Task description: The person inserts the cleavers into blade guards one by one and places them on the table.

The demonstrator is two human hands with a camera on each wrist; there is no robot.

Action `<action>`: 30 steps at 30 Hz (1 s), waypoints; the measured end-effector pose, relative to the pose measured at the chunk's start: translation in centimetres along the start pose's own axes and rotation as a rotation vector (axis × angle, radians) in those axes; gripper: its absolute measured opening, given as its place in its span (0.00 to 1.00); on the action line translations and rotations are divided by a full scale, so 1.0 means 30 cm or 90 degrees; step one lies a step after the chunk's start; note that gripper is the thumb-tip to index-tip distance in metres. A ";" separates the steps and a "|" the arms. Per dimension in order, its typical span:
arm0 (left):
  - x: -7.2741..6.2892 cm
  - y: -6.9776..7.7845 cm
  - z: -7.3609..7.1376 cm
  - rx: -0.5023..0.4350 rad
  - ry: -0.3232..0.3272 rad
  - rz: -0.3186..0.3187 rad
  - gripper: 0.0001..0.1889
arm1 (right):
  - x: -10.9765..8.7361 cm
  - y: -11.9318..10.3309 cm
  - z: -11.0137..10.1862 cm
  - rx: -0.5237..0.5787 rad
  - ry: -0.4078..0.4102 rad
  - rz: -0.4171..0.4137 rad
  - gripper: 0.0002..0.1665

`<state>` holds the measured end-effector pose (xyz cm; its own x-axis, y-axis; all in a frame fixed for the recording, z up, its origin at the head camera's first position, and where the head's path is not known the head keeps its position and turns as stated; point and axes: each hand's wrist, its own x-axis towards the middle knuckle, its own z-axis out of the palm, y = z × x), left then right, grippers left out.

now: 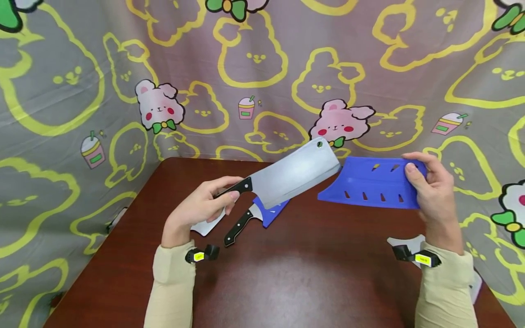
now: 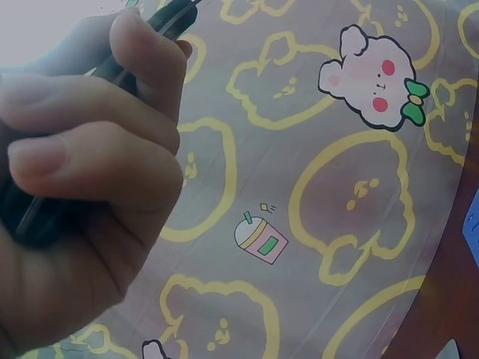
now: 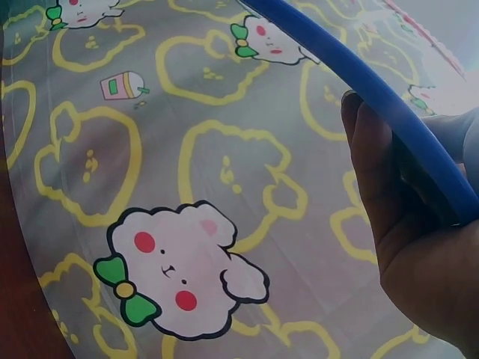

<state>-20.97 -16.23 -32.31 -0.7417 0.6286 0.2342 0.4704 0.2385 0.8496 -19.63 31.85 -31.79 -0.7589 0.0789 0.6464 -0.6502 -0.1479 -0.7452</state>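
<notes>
My left hand [image 1: 209, 200] grips the black handle of a cleaver [image 1: 293, 171], its broad blade raised and pointing up to the right. In the left wrist view the fingers curl round the dark handle [image 2: 176, 16]. At the right, my right hand [image 1: 434, 189] pinches the end of a blue slotted blade sheath [image 1: 365, 182], thumb in front. The blade's tip is close to the sheath's left end; whether they touch I cannot tell. The right wrist view shows the sheath [image 3: 397, 105] edge-on.
On the brown table [image 1: 295, 273] behind the cleaver lies a second knife [image 1: 239, 228] with its blade in a blue sheath [image 1: 272, 214]. Another metal blade [image 1: 207, 226] lies partly under my left hand. Pale objects [image 1: 476, 287] sit near my right forearm. Patterned cloth [image 1: 262, 68] surrounds the table.
</notes>
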 end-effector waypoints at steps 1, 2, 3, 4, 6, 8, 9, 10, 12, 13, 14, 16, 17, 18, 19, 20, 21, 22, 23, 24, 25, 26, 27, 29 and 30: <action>-0.001 0.000 0.000 -0.004 0.000 0.003 0.17 | 0.001 0.002 0.000 -0.007 -0.003 0.000 0.17; -0.001 0.000 0.001 -0.008 0.000 0.007 0.17 | 0.003 0.003 0.001 -0.011 -0.005 0.003 0.17; -0.001 -0.001 0.001 -0.011 0.000 0.008 0.17 | 0.003 0.005 0.001 -0.016 -0.009 0.003 0.17; 0.000 -0.003 0.001 -0.013 0.000 0.008 0.17 | 0.003 0.007 0.001 -0.024 -0.010 0.004 0.17; 0.002 -0.004 0.002 -0.016 -0.002 0.008 0.16 | 0.002 0.011 0.000 -0.026 -0.016 0.008 0.17; 0.002 -0.006 0.002 -0.018 -0.001 0.008 0.16 | 0.001 0.013 0.000 -0.041 -0.018 0.009 0.17; 0.002 -0.006 0.002 -0.021 0.000 0.008 0.16 | 0.001 0.014 0.001 -0.048 -0.018 0.009 0.17; 0.001 -0.007 0.001 -0.022 0.000 0.007 0.16 | 0.001 0.015 0.002 -0.050 -0.019 0.009 0.17; 0.000 -0.008 0.001 -0.026 -0.001 0.007 0.16 | 0.002 0.016 0.004 -0.049 -0.021 0.006 0.17; 0.000 -0.009 0.001 -0.029 -0.002 0.007 0.16 | 0.002 0.016 0.005 -0.047 -0.022 0.005 0.17; 0.000 -0.010 0.001 -0.029 -0.001 0.005 0.16 | 0.003 0.016 0.006 -0.044 -0.023 0.004 0.17; 0.000 -0.009 0.003 -0.037 -0.006 0.005 0.16 | 0.003 0.016 0.010 -0.036 -0.014 0.004 0.17; 0.000 -0.009 0.004 -0.042 -0.008 0.005 0.17 | 0.004 0.017 0.011 -0.024 -0.008 0.003 0.16; 0.001 -0.008 0.005 -0.048 -0.011 0.005 0.17 | 0.004 0.017 0.012 -0.014 -0.001 0.002 0.16; 0.001 -0.007 0.006 -0.050 -0.013 0.005 0.18 | 0.004 0.016 0.013 0.000 0.007 0.000 0.16; 0.003 -0.005 0.008 -0.051 -0.017 0.004 0.19 | 0.004 0.016 0.013 0.015 0.016 -0.003 0.16; 0.004 -0.002 0.010 -0.054 -0.021 0.002 0.19 | 0.004 0.014 0.012 0.031 0.025 -0.005 0.16; 0.005 -0.001 0.013 -0.053 -0.022 -0.002 0.20 | 0.004 0.012 0.009 0.051 0.032 -0.009 0.15; 0.006 0.000 0.015 -0.053 -0.024 -0.009 0.21 | 0.003 0.011 0.006 0.062 0.039 -0.012 0.15; 0.006 0.002 0.017 -0.053 -0.026 -0.018 0.21 | 0.003 0.008 0.003 0.071 0.044 -0.012 0.15; 0.005 0.004 0.019 -0.053 -0.030 -0.026 0.21 | 0.002 0.006 -0.001 0.080 0.046 -0.012 0.14; 0.005 0.006 0.020 -0.055 -0.033 -0.035 0.21 | 0.001 0.003 -0.006 0.088 0.046 -0.013 0.14; 0.004 0.008 0.021 -0.059 -0.037 -0.044 0.21 | 0.000 0.001 -0.010 0.091 0.044 -0.013 0.14; 0.001 0.011 0.021 -0.063 -0.047 -0.059 0.21 | -0.001 -0.005 -0.016 0.099 0.034 -0.013 0.13; -0.001 0.012 0.020 -0.061 -0.054 -0.061 0.21 | -0.002 -0.007 -0.019 0.100 0.026 -0.016 0.13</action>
<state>-20.49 -15.73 -32.30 -0.7359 0.6678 0.1120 0.3485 0.2317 0.9082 -19.46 32.44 -31.76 -0.7455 0.1243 0.6548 -0.6576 -0.2972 -0.6923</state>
